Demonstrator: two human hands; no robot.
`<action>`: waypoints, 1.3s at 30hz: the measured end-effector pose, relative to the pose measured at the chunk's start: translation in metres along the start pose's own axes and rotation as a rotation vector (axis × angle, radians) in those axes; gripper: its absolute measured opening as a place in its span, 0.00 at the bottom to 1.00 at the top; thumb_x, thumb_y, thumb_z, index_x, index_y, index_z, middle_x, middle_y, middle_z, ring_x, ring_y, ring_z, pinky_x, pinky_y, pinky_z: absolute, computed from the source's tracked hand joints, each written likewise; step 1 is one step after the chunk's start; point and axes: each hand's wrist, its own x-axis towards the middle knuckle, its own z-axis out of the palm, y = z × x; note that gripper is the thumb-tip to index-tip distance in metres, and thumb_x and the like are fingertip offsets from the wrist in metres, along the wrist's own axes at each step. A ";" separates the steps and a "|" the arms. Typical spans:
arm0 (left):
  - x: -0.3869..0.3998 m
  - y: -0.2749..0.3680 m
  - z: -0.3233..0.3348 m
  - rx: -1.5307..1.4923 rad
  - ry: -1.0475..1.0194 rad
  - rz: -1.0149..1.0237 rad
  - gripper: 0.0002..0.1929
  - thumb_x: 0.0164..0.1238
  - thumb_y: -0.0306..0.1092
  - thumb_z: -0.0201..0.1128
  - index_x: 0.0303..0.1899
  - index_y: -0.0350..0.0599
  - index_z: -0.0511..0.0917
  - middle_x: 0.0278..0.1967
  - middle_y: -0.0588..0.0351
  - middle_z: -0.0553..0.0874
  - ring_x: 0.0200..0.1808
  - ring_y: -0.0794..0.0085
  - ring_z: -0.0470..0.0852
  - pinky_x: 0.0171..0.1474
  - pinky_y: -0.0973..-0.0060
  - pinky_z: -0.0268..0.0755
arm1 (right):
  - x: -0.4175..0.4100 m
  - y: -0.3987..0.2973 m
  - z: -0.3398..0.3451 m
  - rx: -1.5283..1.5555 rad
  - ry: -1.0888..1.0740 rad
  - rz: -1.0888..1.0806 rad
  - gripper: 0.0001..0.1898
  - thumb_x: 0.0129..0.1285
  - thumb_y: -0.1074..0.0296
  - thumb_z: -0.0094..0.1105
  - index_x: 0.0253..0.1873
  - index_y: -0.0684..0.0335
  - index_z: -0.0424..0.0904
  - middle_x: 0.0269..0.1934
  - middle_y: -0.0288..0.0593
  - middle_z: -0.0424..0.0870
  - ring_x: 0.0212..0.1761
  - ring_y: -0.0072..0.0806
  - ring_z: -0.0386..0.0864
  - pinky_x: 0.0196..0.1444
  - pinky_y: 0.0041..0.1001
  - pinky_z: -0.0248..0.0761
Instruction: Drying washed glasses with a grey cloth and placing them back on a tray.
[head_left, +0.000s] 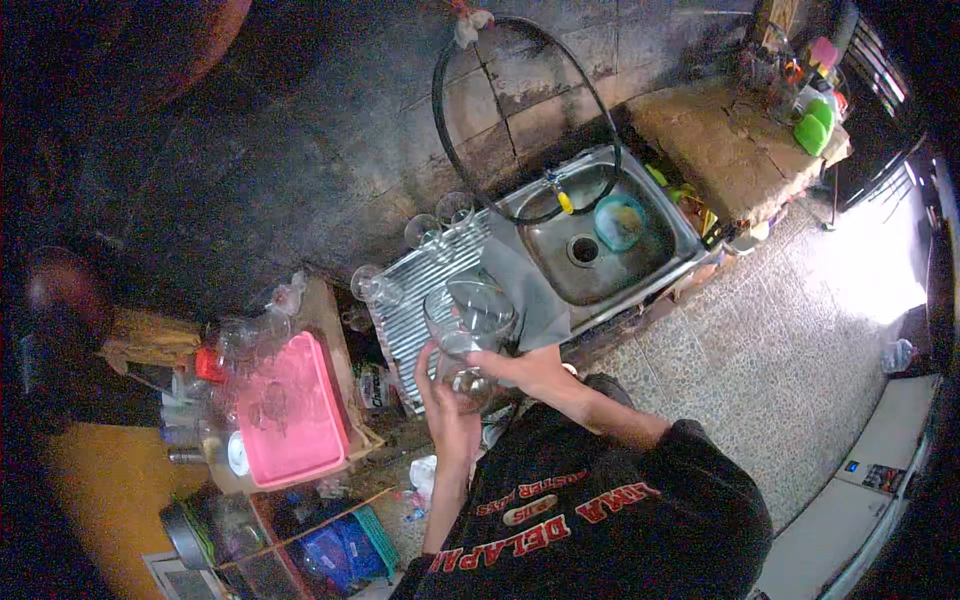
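Observation:
Over the ribbed metal drainboard (412, 300), close to my body, both hands are on clear glassware. My left hand (448, 409) wraps the near side of a clear glass vessel (469, 379). My right hand (525, 371) reaches across it, thumb towards the left, with a grey translucent sheet (521, 292) stretching from near this hand to the sink. A large, round clear glass (472, 304) shows just beyond my fingers; whether it is joined to the nearer vessel I cannot tell. More clear glasses (424, 229) stand along the drainboard's wall side.
The steel sink (667, 259) holds a teal bowl (621, 223) below a yellow-handled tap (564, 201). A black hose (441, 105) loops over it. At left, a pink tray (334, 420) bears clear glassware. Green and pink items sit on the stone ledge (720, 142) at right.

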 end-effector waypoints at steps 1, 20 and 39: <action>0.000 0.000 0.001 -0.048 0.052 -0.023 0.34 0.77 0.54 0.51 0.74 0.51 0.48 0.68 0.52 0.67 0.64 0.60 0.73 0.64 0.55 0.69 | -0.002 -0.002 0.000 -0.111 -0.038 -0.030 0.45 0.50 0.71 0.78 0.71 0.69 0.59 0.65 0.45 0.70 0.66 0.31 0.69 0.70 0.32 0.62; -0.015 -0.038 -0.049 -0.554 -0.175 -0.888 0.33 0.73 0.62 0.41 0.55 0.35 0.72 0.37 0.38 0.81 0.34 0.48 0.79 0.31 0.60 0.69 | 0.012 -0.024 -0.002 0.509 -0.140 0.720 0.27 0.70 0.48 0.56 0.62 0.65 0.74 0.56 0.45 0.81 0.55 0.36 0.80 0.62 0.35 0.72; 0.014 -0.015 -0.018 -0.518 0.233 -0.616 0.32 0.71 0.66 0.44 0.52 0.44 0.76 0.34 0.46 0.83 0.32 0.57 0.81 0.35 0.65 0.74 | 0.009 0.008 0.012 0.309 0.147 0.365 0.28 0.75 0.46 0.48 0.67 0.65 0.70 0.65 0.44 0.74 0.65 0.33 0.70 0.65 0.33 0.66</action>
